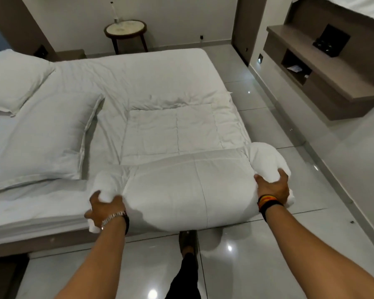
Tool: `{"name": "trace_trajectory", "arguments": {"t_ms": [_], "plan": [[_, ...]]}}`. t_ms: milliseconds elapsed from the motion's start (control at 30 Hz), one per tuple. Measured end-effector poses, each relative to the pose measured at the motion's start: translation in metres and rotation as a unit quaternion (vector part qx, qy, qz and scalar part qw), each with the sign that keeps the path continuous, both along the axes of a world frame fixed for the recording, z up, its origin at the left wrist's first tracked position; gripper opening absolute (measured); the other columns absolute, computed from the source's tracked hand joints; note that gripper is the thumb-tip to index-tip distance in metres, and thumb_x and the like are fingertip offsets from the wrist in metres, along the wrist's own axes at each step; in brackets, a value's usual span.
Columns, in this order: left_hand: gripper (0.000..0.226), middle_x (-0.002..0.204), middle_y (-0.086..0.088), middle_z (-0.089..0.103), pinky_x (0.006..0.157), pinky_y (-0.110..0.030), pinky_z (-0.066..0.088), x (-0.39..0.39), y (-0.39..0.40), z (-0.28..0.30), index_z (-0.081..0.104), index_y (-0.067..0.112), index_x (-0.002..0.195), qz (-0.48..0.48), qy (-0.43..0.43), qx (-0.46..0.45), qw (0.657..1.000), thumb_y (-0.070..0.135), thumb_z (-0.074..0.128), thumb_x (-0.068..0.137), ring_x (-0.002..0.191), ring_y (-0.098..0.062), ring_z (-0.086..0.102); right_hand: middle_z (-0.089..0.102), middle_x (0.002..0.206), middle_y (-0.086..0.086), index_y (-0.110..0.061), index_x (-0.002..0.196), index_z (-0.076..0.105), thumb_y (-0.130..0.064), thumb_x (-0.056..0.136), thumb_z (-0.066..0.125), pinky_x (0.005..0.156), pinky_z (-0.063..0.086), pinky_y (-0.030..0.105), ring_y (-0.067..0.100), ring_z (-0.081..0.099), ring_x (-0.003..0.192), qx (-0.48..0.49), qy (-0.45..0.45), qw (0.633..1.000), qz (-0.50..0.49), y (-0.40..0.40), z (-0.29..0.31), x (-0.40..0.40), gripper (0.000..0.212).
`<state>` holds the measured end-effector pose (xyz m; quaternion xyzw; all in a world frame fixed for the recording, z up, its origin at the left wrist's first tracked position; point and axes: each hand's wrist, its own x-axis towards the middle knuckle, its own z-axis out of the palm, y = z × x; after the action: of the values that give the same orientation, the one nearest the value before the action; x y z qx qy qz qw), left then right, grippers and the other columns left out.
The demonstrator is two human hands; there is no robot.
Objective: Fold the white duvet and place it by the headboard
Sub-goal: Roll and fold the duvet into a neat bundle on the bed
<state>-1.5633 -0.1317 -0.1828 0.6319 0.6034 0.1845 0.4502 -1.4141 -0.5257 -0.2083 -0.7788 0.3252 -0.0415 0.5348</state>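
Observation:
The white duvet (177, 147) lies partly folded on the near right part of the bed (138, 70). Its near part is a thick rolled bundle that hangs a little past the bed's edge. My left hand (105, 207) grips the bundle's left end. My right hand (272, 186) grips the right end, which bulges out over the floor. The far part of the duvet lies flat, showing stitched squares. The headboard is at the far left, mostly out of view.
Two white pillows (15, 78) (45, 139) lie on the left of the bed. A round side table (125, 29) stands behind it. A brown wall shelf unit (322, 67) is at the right, with glossy tiled floor (268, 117) between. My foot (188, 240) stands below the bundle.

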Motion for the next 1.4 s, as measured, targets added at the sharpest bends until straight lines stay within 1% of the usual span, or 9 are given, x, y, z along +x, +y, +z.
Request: {"name": "trace_trajectory", "arguments": {"t_ms": [100, 200, 300, 400, 533, 900, 1067, 1200, 1400], "plan": [[0.058, 0.147, -0.010, 0.040, 0.092, -0.031, 0.050, 0.053, 0.021, 0.024, 0.058, 0.029, 0.142, -0.013, -0.111, 0.040, 0.993, 0.027, 0.078, 0.088, 0.103, -0.028, 0.060, 0.051, 0.150, 0.016, -0.029, 0.152, 0.049, -0.030, 0.081, 0.088, 0.111, 0.042, 0.046, 0.040, 0.053, 0.133, -0.002, -0.044, 0.999, 0.014, 0.013, 0.020, 0.057, 0.081], [0.062, 0.159, -0.006, 0.037, 0.097, -0.011, 0.039, 0.110, 0.043, 0.032, 0.051, 0.018, 0.150, -0.042, -0.195, 0.067, 0.978, 0.024, 0.073, 0.092, 0.131, -0.018, 0.053, 0.049, 0.151, 0.014, -0.023, 0.151, 0.051, -0.038, 0.084, 0.084, 0.115, 0.040, 0.040, 0.036, 0.051, 0.136, 0.018, -0.091, 0.995, 0.027, 0.034, 0.035, 0.129, 0.076], [0.060, 0.167, -0.005, 0.024, 0.083, 0.009, 0.030, 0.175, 0.061, 0.025, 0.044, 0.017, 0.155, -0.118, -0.206, 0.074, 0.969, 0.020, 0.066, 0.100, 0.127, -0.010, 0.048, 0.051, 0.151, 0.009, -0.022, 0.155, 0.046, -0.057, 0.086, 0.075, 0.113, 0.046, 0.043, 0.028, 0.055, 0.135, 0.034, -0.129, 0.989, 0.060, 0.062, 0.042, 0.208, 0.083], [0.059, 0.173, 0.000, 0.012, 0.110, -0.014, 0.031, 0.240, 0.076, 0.000, 0.042, 0.027, 0.157, -0.217, -0.191, 0.089, 0.953, 0.029, 0.063, 0.102, 0.151, -0.019, 0.034, 0.044, 0.159, 0.005, -0.021, 0.160, 0.037, -0.057, 0.095, 0.066, 0.113, 0.043, 0.033, 0.021, 0.053, 0.136, -0.009, -0.169, 0.975, 0.142, 0.095, 0.035, 0.261, 0.080], [0.076, 0.175, -0.006, 0.007, 0.129, -0.047, 0.006, 0.307, 0.094, -0.053, 0.035, 0.033, 0.160, -0.348, -0.010, 0.185, 0.919, 0.069, 0.037, 0.094, 0.161, -0.028, 0.007, 0.028, 0.171, 0.005, -0.028, 0.159, 0.040, -0.065, 0.102, 0.043, 0.129, -0.007, 0.040, 0.021, 0.019, 0.159, -0.315, -0.164, 0.906, 0.232, 0.127, -0.012, 0.274, 0.068], [0.089, 0.174, -0.006, -0.009, 0.127, -0.048, -0.012, 0.418, 0.133, -0.149, 0.010, 0.039, 0.165, -0.469, 0.195, 0.150, 0.848, 0.082, 0.008, 0.087, 0.160, -0.032, -0.010, -0.015, 0.175, 0.002, -0.043, 0.166, -0.004, -0.079, 0.097, 0.007, 0.120, -0.018, 0.065, 0.025, -0.020, 0.160, -0.465, 0.144, 0.802, 0.347, 0.154, -0.127, 0.368, 0.078], [0.086, 0.175, -0.007, 0.004, 0.128, -0.048, -0.007, 0.388, 0.135, -0.132, 0.022, 0.036, 0.164, -0.476, 0.175, 0.147, 0.849, 0.078, 0.014, 0.089, 0.161, -0.033, -0.002, -0.011, 0.176, 0.004, -0.042, 0.166, 0.007, -0.078, 0.099, 0.018, 0.120, -0.023, 0.061, 0.026, -0.016, 0.161, -0.434, 0.099, 0.835, 0.324, 0.147, -0.097, 0.343, 0.077], [0.077, 0.171, -0.019, 0.019, 0.126, -0.056, 0.000, 0.319, 0.121, -0.105, 0.032, 0.024, 0.162, -0.393, 0.192, 0.193, 0.879, 0.065, 0.018, 0.098, 0.158, -0.040, 0.013, -0.024, 0.173, 0.005, -0.054, 0.163, -0.001, -0.090, 0.089, 0.022, 0.115, -0.014, 0.078, 0.030, -0.025, 0.158, -0.338, 0.135, 0.908, 0.207, 0.131, -0.081, 0.275, 0.085], [0.081, 0.171, -0.001, -0.026, 0.113, -0.080, 0.007, 0.220, 0.086, -0.112, 0.000, 0.057, 0.159, -0.131, 0.120, 0.035, 0.983, 0.082, 0.038, 0.092, 0.156, -0.046, -0.017, -0.037, 0.168, 0.007, -0.059, 0.159, -0.012, -0.086, 0.082, 0.051, 0.112, 0.009, 0.083, 0.047, -0.024, 0.155, -0.114, 0.170, 0.978, 0.036, 0.125, -0.077, 0.215, 0.103]]}}
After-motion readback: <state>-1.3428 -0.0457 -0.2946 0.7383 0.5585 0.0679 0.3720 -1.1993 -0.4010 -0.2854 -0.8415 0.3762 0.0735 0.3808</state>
